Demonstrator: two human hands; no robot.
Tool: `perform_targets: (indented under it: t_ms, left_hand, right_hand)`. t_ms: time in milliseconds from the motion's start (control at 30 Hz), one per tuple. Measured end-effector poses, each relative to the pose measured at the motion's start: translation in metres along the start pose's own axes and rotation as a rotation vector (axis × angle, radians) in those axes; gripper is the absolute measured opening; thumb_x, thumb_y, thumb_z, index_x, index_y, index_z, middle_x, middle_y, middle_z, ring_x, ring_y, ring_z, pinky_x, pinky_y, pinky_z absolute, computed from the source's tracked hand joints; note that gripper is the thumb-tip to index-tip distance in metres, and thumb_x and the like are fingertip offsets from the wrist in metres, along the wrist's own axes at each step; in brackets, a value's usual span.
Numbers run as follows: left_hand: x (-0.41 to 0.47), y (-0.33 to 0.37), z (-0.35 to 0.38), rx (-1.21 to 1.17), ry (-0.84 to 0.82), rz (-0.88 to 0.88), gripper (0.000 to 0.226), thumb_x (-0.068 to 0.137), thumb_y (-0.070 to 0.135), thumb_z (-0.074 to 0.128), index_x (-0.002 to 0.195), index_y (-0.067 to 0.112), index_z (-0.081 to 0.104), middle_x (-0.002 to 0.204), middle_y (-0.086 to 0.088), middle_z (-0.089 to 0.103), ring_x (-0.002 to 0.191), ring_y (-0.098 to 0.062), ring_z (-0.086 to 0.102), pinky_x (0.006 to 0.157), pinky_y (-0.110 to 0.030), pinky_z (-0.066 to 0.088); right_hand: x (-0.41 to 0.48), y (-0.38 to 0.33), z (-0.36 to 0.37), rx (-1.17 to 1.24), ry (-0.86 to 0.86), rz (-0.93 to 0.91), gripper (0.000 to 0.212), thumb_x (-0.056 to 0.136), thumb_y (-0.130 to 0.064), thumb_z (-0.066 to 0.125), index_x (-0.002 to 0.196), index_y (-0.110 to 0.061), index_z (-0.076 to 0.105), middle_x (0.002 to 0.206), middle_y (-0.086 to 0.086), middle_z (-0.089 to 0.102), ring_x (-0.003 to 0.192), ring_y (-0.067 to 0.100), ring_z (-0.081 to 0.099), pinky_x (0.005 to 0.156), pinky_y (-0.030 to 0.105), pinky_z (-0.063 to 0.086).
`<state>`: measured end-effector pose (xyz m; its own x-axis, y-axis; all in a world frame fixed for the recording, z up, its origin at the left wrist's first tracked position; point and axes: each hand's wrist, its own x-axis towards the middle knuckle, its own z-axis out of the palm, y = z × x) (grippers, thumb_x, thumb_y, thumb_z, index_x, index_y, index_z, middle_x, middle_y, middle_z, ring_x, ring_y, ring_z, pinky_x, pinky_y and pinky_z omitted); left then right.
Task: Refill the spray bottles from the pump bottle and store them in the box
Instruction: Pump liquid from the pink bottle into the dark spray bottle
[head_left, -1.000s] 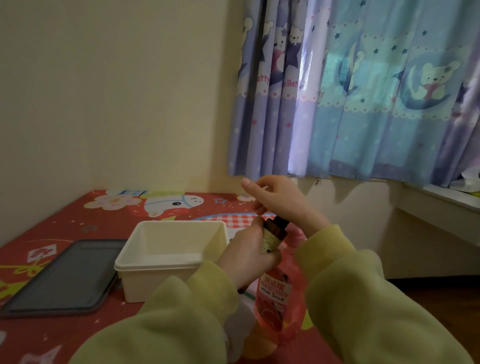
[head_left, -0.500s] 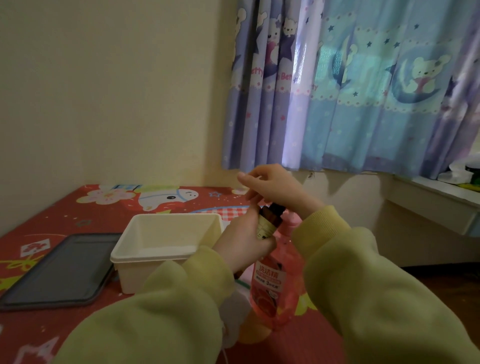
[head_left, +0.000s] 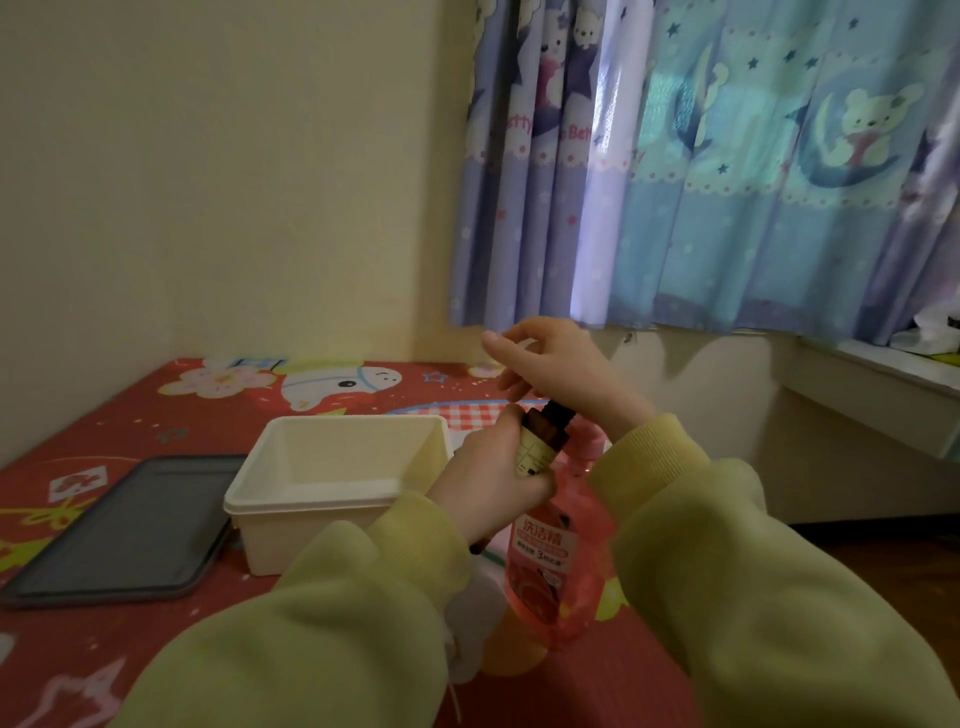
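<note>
Right of the box, the pump bottle stands upright on the mat. The left hand grips the spray bottle near-upright against its neck, directly beneath the right hand; that hand's grasp is hidden.

Plain cream wall left and rear, blue-lilac bear-print curtain drawn, daylight glowing through, white ledge under its right end, brown floor, red cartoon-print table against wall.
</note>
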<state>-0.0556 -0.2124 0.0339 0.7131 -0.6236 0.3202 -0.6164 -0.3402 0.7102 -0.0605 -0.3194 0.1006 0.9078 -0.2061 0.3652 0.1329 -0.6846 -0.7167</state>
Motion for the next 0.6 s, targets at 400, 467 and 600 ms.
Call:
perform_targets:
  t_ms: [400,467,600]
  left_hand:
    - [0.001,-0.005,0.011,-0.017,0.023,0.024,0.027,0.079,0.017,0.062,0.094,0.019,0.040,0.071,0.002,0.055,0.058,-0.012,0.054,0.053,-0.027,0.044]
    - [0.001,-0.005,0.009,-0.012,0.005,0.015,0.029,0.078,0.016,0.062,0.099,0.017,0.042,0.074,0.000,0.057,0.062,-0.015,0.056,0.060,-0.034,0.050]
    - [0.001,-0.001,0.001,0.031,0.022,0.049,0.052,0.076,0.017,0.061,0.123,0.020,0.038,0.083,-0.004,0.062,0.070,-0.020,0.059,0.063,-0.035,0.047]
  right_hand:
    - [-0.001,0.012,0.003,-0.089,0.061,-0.044,0.029,0.083,-0.051,0.058,0.090,-0.022,0.062,0.064,-0.007,0.069,0.064,0.008,0.069,0.076,0.038,0.057]
    - [0.000,0.012,0.004,-0.110,0.049,-0.037,0.028,0.083,-0.051,0.058,0.088,-0.024,0.061,0.063,-0.007,0.069,0.063,0.006,0.068,0.075,0.038,0.057]
    - [0.002,0.002,-0.001,-0.128,-0.037,-0.021,0.029,0.086,-0.047,0.058,0.090,-0.019,0.062,0.067,-0.006,0.069,0.066,0.010,0.068,0.072,0.032,0.056]
